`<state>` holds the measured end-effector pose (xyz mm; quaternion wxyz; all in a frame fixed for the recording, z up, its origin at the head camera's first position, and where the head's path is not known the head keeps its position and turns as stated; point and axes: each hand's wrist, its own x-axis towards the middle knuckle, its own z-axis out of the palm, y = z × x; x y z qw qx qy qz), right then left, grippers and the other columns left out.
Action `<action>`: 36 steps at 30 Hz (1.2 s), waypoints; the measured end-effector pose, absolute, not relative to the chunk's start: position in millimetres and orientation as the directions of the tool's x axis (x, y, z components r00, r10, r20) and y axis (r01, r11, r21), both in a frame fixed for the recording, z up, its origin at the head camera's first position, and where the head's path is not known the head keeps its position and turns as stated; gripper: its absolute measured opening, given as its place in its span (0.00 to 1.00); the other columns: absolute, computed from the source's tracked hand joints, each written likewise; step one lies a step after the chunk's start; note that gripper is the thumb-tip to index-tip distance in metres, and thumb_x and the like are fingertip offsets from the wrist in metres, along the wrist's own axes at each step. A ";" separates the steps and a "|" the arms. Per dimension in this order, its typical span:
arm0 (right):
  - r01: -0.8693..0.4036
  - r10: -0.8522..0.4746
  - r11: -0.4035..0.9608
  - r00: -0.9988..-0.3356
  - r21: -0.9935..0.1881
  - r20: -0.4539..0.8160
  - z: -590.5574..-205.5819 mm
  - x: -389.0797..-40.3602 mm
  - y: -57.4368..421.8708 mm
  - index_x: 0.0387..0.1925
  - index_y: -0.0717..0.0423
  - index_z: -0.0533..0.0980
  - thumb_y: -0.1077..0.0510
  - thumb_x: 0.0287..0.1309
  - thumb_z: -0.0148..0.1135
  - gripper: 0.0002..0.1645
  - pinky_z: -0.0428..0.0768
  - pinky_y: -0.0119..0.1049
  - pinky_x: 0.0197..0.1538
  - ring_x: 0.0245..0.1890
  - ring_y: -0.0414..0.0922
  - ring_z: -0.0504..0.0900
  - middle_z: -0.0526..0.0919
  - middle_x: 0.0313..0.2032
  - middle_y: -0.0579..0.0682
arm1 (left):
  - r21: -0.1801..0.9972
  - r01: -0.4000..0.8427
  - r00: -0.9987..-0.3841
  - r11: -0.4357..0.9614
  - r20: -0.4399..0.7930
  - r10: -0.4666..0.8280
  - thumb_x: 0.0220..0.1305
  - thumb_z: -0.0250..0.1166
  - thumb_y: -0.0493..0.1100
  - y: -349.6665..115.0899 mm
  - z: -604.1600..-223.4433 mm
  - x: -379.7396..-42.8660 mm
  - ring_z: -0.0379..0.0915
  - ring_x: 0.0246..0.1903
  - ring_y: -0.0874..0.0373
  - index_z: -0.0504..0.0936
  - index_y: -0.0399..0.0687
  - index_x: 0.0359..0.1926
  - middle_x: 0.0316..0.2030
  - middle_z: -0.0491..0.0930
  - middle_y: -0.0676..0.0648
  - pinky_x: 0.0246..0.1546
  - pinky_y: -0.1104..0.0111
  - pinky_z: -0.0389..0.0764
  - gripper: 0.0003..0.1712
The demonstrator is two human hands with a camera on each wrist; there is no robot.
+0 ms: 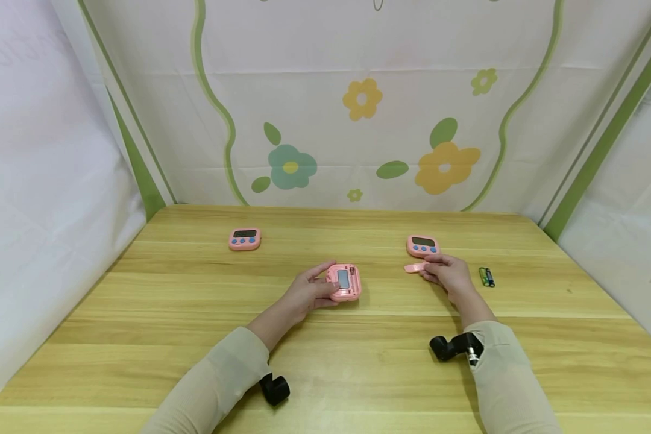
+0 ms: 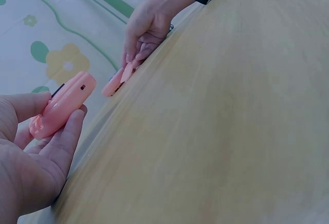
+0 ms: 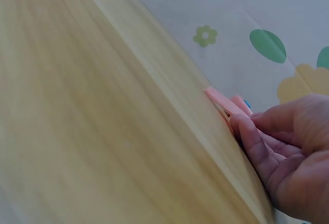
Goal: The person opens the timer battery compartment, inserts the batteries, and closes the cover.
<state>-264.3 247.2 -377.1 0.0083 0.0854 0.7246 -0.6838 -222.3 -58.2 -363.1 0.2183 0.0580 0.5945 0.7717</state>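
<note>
My left hand (image 1: 310, 290) grips a pink digital timer (image 1: 352, 290), thumb across its upward-turned face and fingers beneath. A long open battery slot runs along the right side of that face, beside a grey rectangular panel. In the left wrist view, the timer's rounded edge (image 2: 67, 103) tilts above the table. Between thumb and fingers, my right hand (image 1: 451, 277) pinches a small flat pink battery cover (image 1: 414, 267). The cover (image 3: 218, 99) points away from the fingertips in the right wrist view, close over the table.
Another pink timer (image 1: 423, 242) with blue buttons lies just behind my right hand. A similar timer (image 1: 245, 240) sits at the back left. Two small green batteries (image 1: 486, 277) lie side by side to the right. A flowered curtain (image 1: 325, 108) borders the wooden table (image 1: 369, 367).
</note>
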 end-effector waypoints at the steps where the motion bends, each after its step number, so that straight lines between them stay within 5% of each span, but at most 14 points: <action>1: 0.132 0.113 0.056 -0.986 -0.990 -0.126 -376.7 -264.0 246.9 0.51 0.76 0.62 0.70 0.55 0.49 0.21 0.77 0.29 0.36 0.27 0.38 0.78 0.72 0.34 0.54 | 0.944 -0.266 -0.898 -0.195 -0.169 0.406 0.55 0.55 0.29 -58.4 -361.4 -221.0 0.75 0.32 0.54 0.55 0.44 0.63 0.47 0.71 0.35 0.38 0.59 0.76 0.34; 21: 0.166 0.137 0.039 -0.978 -0.985 -0.160 -370.2 -257.8 249.0 0.53 0.71 0.63 0.66 0.55 0.53 0.24 0.77 0.30 0.37 0.28 0.38 0.78 0.75 0.36 0.53 | 0.945 -0.265 -0.893 -0.189 -0.167 0.419 0.55 0.56 0.29 -54.3 -356.8 -217.9 0.74 0.29 0.56 0.55 0.43 0.63 0.46 0.71 0.35 0.39 0.59 0.75 0.34; 29: 0.149 0.116 0.113 -0.984 -0.982 -0.136 -368.8 -262.2 240.3 0.53 0.70 0.64 0.63 0.56 0.53 0.24 0.77 0.31 0.39 0.31 0.38 0.78 0.70 0.44 0.63 | 0.945 -0.270 -0.890 -0.185 -0.172 0.422 0.56 0.55 0.29 -57.7 -358.3 -218.3 0.75 0.33 0.53 0.54 0.44 0.63 0.48 0.69 0.34 0.39 0.60 0.75 0.35; 36: 0.109 0.090 0.061 -0.991 -0.992 -0.103 -373.7 -275.9 244.3 0.48 0.66 0.68 0.60 0.49 0.61 0.24 0.78 0.33 0.35 0.29 0.42 0.78 0.69 0.42 0.56 | 0.946 -0.264 -0.890 -0.187 -0.165 0.426 0.56 0.55 0.29 -60.2 -358.7 -217.5 0.74 0.32 0.55 0.54 0.43 0.64 0.48 0.69 0.34 0.38 0.61 0.76 0.34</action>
